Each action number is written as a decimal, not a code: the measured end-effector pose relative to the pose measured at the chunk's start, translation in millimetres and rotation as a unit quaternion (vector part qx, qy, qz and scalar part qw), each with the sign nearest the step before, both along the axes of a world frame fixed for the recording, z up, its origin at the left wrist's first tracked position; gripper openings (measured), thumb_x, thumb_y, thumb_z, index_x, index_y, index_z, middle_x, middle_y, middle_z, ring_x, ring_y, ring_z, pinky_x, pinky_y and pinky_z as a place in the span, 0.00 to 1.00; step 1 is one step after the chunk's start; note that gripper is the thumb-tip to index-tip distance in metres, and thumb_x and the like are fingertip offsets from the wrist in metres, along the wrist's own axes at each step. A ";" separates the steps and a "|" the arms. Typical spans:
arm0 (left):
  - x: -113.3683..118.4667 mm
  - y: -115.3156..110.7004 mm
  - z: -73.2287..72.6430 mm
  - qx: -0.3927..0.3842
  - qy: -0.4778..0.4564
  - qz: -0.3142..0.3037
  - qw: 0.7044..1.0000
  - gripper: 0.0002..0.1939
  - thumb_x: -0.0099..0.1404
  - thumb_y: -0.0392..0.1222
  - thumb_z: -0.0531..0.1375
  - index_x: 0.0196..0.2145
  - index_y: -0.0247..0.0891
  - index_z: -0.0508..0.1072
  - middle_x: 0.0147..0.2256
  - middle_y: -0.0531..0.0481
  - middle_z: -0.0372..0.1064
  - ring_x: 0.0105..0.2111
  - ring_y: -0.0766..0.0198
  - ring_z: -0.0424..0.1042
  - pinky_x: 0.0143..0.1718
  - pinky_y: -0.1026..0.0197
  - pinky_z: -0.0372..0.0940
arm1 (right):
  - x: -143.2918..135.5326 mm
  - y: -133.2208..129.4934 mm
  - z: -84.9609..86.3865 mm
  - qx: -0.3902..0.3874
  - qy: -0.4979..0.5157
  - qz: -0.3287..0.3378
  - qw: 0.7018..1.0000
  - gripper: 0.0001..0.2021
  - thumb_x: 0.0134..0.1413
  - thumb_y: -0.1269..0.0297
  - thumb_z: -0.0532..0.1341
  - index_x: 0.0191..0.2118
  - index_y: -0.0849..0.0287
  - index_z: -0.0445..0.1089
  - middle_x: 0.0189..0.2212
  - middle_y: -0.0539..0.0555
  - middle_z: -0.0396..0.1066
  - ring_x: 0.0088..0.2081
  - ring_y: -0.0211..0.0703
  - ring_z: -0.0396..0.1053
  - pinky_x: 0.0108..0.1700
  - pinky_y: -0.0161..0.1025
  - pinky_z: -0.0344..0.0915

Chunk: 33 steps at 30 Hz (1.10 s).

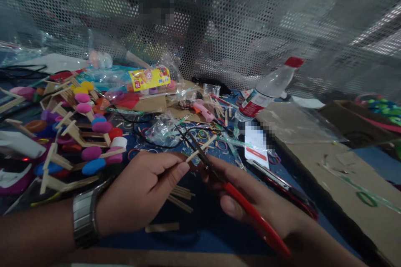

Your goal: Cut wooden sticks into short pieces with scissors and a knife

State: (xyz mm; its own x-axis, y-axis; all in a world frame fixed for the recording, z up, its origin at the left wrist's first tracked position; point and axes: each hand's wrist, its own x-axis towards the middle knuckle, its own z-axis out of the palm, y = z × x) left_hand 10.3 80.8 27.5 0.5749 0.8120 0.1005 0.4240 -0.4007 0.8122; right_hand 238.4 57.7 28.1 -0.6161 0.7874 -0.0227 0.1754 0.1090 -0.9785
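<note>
Between thumb and forefinger, my left hand (144,187) pinches a thin wooden stick (209,142) that slants up to the right. My right hand (244,192) grips red-handled scissors (250,212), whose dark blades cross the stick just beyond my left fingertips. How far the blades are apart is hard to make out. Beneath my hands several loose wooden sticks (181,194) lie on the blue table surface, with a short flat wooden piece (162,227) nearer to me. At left is a pile of wooden stick frames (81,135) with coloured round pieces (94,166).
A clear bottle with a red cap (266,91) stands tilted at back right. Near it lie a phone (255,144) and a utility knife (282,187). A pink glue gun (203,110), plastic wrap and rubber bands are scattered mid-table. Cardboard (338,183) lies at right; perforated metal mesh rises behind.
</note>
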 end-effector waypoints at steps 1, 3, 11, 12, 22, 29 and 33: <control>0.1 0.0 0.1 0.000 0.000 0.001 1.000 0.18 0.74 0.45 0.49 0.29 0.38 0.70 0.25 0.57 0.67 0.25 0.70 0.63 0.27 0.65 0.56 | 0.5 0.2 0.0 0.004 -0.004 0.001 1.000 0.32 0.59 0.40 0.60 0.62 0.53 0.63 0.42 0.55 0.69 0.41 0.46 0.66 0.45 0.43 0.65; 0.2 0.1 0.3 0.003 -0.002 0.002 1.000 0.18 0.74 0.45 0.50 0.28 0.38 0.70 0.24 0.58 0.66 0.25 0.70 0.62 0.26 0.66 0.56 | 1.7 0.6 -0.3 0.008 -0.015 0.004 1.000 0.31 0.60 0.40 0.59 0.62 0.53 0.63 0.42 0.55 0.68 0.40 0.46 0.65 0.43 0.42 0.65; 0.2 -0.5 1.4 0.004 -0.034 -0.008 0.999 0.15 0.74 0.41 0.52 0.31 0.40 0.73 0.24 0.60 0.67 0.24 0.74 0.63 0.26 0.71 0.57 | 5.7 2.0 -3.0 0.028 -0.054 0.005 0.998 0.33 0.60 0.37 0.56 0.60 0.56 0.64 0.39 0.55 0.67 0.37 0.44 0.64 0.39 0.40 0.66; 0.3 -0.6 1.5 0.007 -0.036 -0.008 0.999 0.16 0.74 0.40 0.52 0.30 0.39 0.73 0.23 0.61 0.66 0.23 0.74 0.62 0.26 0.71 0.56 | 5.7 2.2 -3.1 0.030 -0.055 0.007 0.998 0.32 0.60 0.38 0.56 0.60 0.56 0.64 0.39 0.55 0.67 0.36 0.44 0.64 0.39 0.39 0.66; 1.2 -2.4 0.9 0.027 -0.047 -0.024 0.998 0.16 0.74 0.39 0.52 0.30 0.39 0.73 0.21 0.61 0.61 0.21 0.74 0.58 0.24 0.70 0.54 | 1.1 1.8 1.8 0.030 -0.048 0.001 0.998 0.24 0.60 0.40 0.58 0.49 0.54 0.69 0.32 0.50 0.63 0.31 0.42 0.59 0.33 0.38 0.61; 2.0 -2.3 -2.1 0.005 -0.034 -0.035 0.999 0.19 0.75 0.41 0.50 0.27 0.37 0.71 0.23 0.59 0.66 0.24 0.73 0.62 0.27 0.70 0.56 | -2.0 -0.1 8.6 0.040 -0.076 -0.015 0.996 0.26 0.56 0.35 0.58 0.43 0.55 0.70 0.29 0.51 0.64 0.29 0.43 0.59 0.29 0.39 0.60; 3.4 -2.2 -1.8 -0.002 -0.025 -0.045 0.999 0.20 0.75 0.42 0.49 0.27 0.36 0.70 0.23 0.59 0.65 0.24 0.72 0.61 0.27 0.69 0.56 | -3.6 0.7 10.7 0.026 -0.069 0.000 0.997 0.24 0.59 0.39 0.57 0.47 0.54 0.69 0.31 0.51 0.67 0.30 0.43 0.62 0.31 0.40 0.62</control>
State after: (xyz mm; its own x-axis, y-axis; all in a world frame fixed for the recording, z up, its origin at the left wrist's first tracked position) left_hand 13.7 78.5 25.7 0.6399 0.7579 0.1269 0.3457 -0.4314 0.8333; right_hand 234.8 58.3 38.8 -0.6098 0.7898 -0.0662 0.3077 0.1589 -0.9381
